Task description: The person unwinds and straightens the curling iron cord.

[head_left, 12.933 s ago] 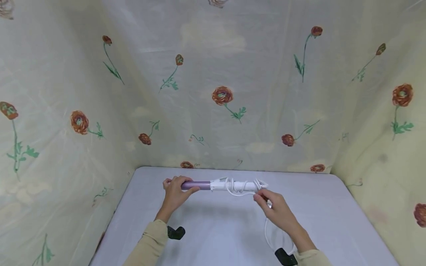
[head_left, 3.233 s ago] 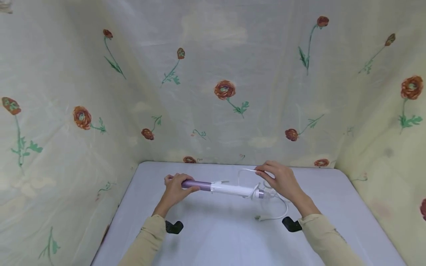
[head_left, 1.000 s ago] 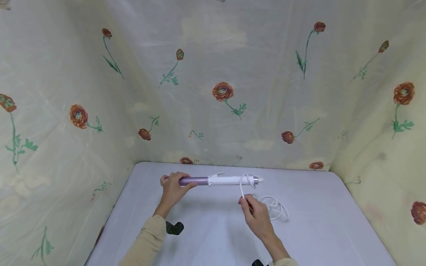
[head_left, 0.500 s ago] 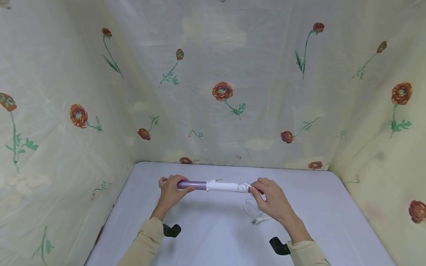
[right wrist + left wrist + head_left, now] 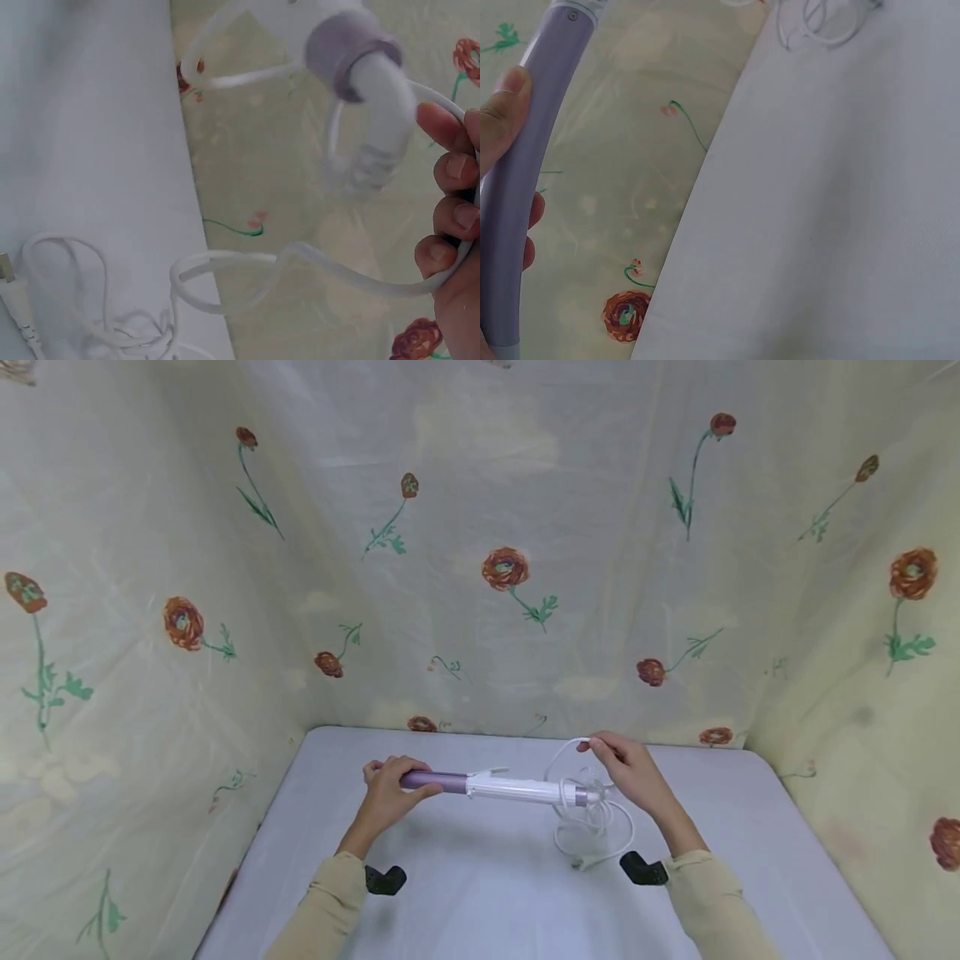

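The left hand (image 5: 386, 795) grips the purple barrel of the curling iron (image 5: 495, 786), fingers wrapped round it, holding it level above the table (image 5: 465, 902). The iron's white handle runs rightward. At its right end the cord (image 5: 592, 822) hangs in loose loops down onto the table, its plug lying near. The right hand (image 5: 633, 772) pinches a loop of cord just beyond the handle's end, far side. Floral cloth (image 5: 480, 568) stands behind.
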Tool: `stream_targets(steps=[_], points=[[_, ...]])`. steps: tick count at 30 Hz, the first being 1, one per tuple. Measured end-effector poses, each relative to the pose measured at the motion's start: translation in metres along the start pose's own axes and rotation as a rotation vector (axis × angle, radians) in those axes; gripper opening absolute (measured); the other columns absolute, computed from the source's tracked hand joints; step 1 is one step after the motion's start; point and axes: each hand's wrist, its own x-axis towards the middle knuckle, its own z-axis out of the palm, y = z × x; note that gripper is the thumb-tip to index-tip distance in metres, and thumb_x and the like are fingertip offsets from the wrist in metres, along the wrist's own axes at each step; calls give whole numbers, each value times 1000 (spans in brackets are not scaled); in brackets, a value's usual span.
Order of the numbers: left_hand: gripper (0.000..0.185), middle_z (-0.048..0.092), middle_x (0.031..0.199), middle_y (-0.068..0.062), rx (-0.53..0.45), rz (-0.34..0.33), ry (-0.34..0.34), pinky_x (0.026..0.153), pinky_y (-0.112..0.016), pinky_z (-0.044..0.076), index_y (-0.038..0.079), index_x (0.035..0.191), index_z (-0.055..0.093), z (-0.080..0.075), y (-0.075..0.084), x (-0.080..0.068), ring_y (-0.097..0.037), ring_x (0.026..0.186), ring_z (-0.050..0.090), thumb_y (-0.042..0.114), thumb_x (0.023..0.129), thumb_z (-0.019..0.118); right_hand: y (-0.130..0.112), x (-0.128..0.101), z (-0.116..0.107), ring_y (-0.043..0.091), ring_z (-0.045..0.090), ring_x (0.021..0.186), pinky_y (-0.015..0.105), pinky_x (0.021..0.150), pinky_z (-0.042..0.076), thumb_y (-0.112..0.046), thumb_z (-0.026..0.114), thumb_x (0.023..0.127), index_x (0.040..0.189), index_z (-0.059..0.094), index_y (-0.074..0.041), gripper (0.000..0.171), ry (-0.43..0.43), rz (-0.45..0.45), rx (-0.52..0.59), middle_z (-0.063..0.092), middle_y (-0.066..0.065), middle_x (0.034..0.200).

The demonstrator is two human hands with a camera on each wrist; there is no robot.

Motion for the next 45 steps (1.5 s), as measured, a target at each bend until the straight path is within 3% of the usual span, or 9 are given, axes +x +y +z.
stream_targets(steps=[8,13,18,20,23,28,31,40,45], points=[[45,67,98,3,-44,-5,-2,98,-48,11,21,103,68,1,2,0,-18,91,52,55,72,71,33,9,23,15,47,70,29,65,39,-22,45,101,109,66,-4,29,-64,94,-48,56,7,77],[47,67,100,3,-39,-25,5,99,-50,11,22,104,67,4,5,2,-19,93,52,56,73,70,48,-4,43,30,61,91,44,78,49,-7,52,95,114,62,0,22,-90,47,-119,66,18,104],[46,68,101,-2,-39,-49,50,99,-52,10,19,104,67,5,8,4,-22,95,53,53,74,72,46,-20,68,38,62,92,52,80,48,1,68,80,109,63,3,30,22,-176,-408,66,20,104],[44,69,100,-4,-27,-37,81,98,-53,10,17,103,67,4,8,4,-23,94,54,50,74,73,41,-25,77,40,61,100,57,88,44,2,71,75,111,63,4,37,51,-281,-457,66,21,109],[41,69,98,-6,-2,-14,122,96,-53,13,14,101,68,4,10,6,-24,91,55,45,75,75,30,-32,88,41,50,123,60,100,33,2,69,78,125,57,1,48,-4,-289,-278,58,20,128],[41,69,99,-6,29,-15,139,96,-52,14,15,101,68,6,11,7,-23,92,54,46,75,75,13,-44,98,32,42,133,51,104,35,-13,55,95,131,54,-8,36,-79,-73,117,54,9,138],[41,69,98,-6,35,-9,146,96,-53,13,15,101,68,7,12,7,-24,92,54,46,75,75,11,-50,105,28,49,129,49,102,39,-20,47,100,122,61,-9,29,-45,44,235,61,7,130],[41,69,97,-7,68,-2,189,97,-53,14,13,101,67,11,15,5,-24,92,54,43,74,77,16,-70,118,27,52,125,23,98,43,-15,47,99,122,59,-4,28,22,223,456,64,12,123],[42,69,97,-9,71,4,236,97,-54,15,11,102,68,12,17,6,-26,92,55,41,75,77,18,-75,122,16,58,113,19,92,45,-20,52,98,117,62,-8,25,134,273,445,65,10,119]])
